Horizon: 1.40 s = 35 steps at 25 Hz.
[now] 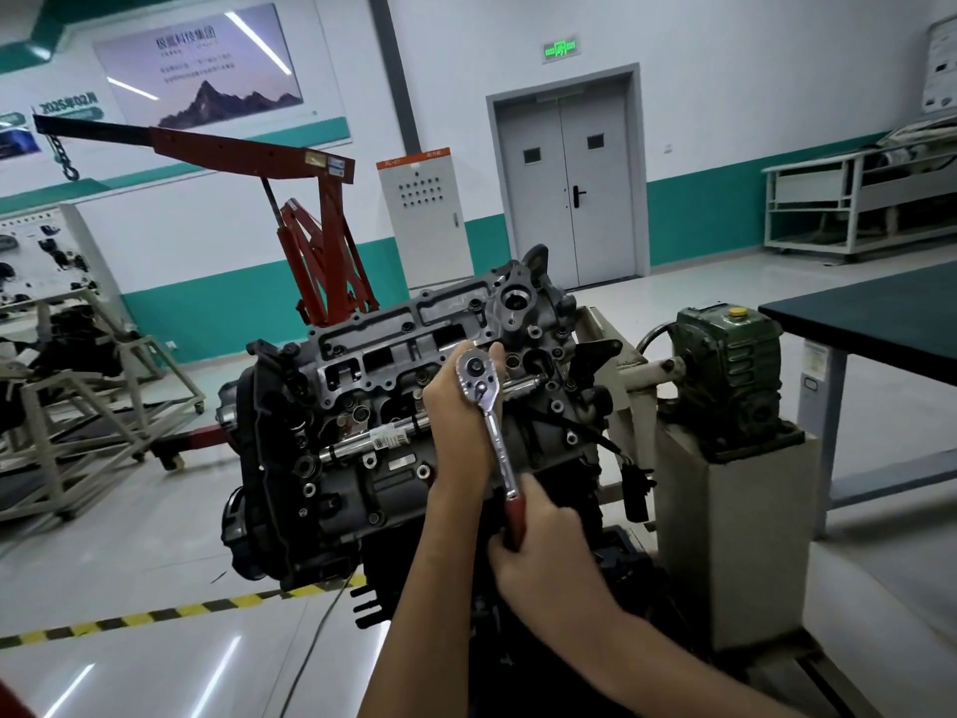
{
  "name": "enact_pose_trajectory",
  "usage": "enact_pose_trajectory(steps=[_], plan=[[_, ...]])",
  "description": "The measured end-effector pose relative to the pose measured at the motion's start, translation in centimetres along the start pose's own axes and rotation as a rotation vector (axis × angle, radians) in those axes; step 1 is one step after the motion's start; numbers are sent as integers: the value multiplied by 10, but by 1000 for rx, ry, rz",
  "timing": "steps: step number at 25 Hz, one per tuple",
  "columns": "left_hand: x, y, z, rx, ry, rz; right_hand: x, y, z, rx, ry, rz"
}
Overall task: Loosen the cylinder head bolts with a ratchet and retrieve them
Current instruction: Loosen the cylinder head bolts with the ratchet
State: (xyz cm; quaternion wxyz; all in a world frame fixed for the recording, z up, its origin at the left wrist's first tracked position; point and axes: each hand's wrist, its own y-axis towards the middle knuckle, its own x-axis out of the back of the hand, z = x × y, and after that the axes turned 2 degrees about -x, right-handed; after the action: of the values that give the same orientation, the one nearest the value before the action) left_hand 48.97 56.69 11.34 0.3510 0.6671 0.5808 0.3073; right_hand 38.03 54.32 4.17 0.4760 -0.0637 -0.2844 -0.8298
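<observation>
While the right hand point(538, 546) is clamped on the red grip of the ratchet point(489, 412), the left hand point(458, 406) cups its head against the cylinder head point(414, 365), fingers wrapped behind. The bolt is hidden under it. If the socket sits crooked, a hard pull could slip it off, rounding the bolt and knocking knuckles on the casting.

Automotive training workshop: red engine hoist point(310, 220), engine point(393, 406) on stand, display boards.

The ratchet point(489, 406) head and left hand point(455, 412) hide the bolt beneath — socket unseen too.
</observation>
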Motion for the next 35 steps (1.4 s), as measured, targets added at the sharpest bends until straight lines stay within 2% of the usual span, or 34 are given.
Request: enact_pose_trajectory(steps=[2, 4, 6, 7, 9, 11, 13, 14, 16, 20, 22, 23, 25, 28, 30, 31, 33, 35], plan=[[2, -2, 3, -63, 31, -58, -16, -2, 4, -6, 34, -9], [1, -1, 5, 16, -42, -54, -3, 3, 0, 15, -11, 5], [-1, 1, 6, 156, -76, -17, 30, 13, -7, 70, -203, 61], [-1, 1, 6, 166, -57, -1, 52, 22, -10, 115, -324, 101], [1, 0, 5, 120, -41, 37, 97, 52, -7, 248, -597, 167], [3, 0, 5, 91, -44, 39, 128, 82, 5, 382, -866, 151], [5, -1, 5, 93, -40, 35, 137, 95, 9, 443, -965, 94], [5, -1, 4, 99, -37, 37, 134, 90, 6, 422, -926, 100], [5, -3, 2, 88, -22, 39, 110, 63, -6, 308, -692, 128], [0, -5, -2, 16, -17, 28, 23, 10, -7, 16, -156, -24], [-1, -4, -1, 27, -38, 29, -3, 0, 0, -24, -45, -19], [-1, -3, 0, 51, -37, 27, -1, 0, 0, -7, -46, -7], [0, -1, 2, 110, -29, 30, 31, 12, -7, 62, -197, 39], [3, 1, 2, 104, -13, 79, 103, 56, -8, 223, -627, 170], [5, 2, 3, 80, -3, 99, 131, 84, 2, 343, -882, 160], [6, 2, 4, 77, -3, 97, 135, 91, 3, 382, -935, 139], [7, 1, 5, 80, 0, 82, 126, 83, -2, 354, -843, 115], [6, -2, 4, 59, 11, 66, 95, 52, -13, 255, -624, 60]])
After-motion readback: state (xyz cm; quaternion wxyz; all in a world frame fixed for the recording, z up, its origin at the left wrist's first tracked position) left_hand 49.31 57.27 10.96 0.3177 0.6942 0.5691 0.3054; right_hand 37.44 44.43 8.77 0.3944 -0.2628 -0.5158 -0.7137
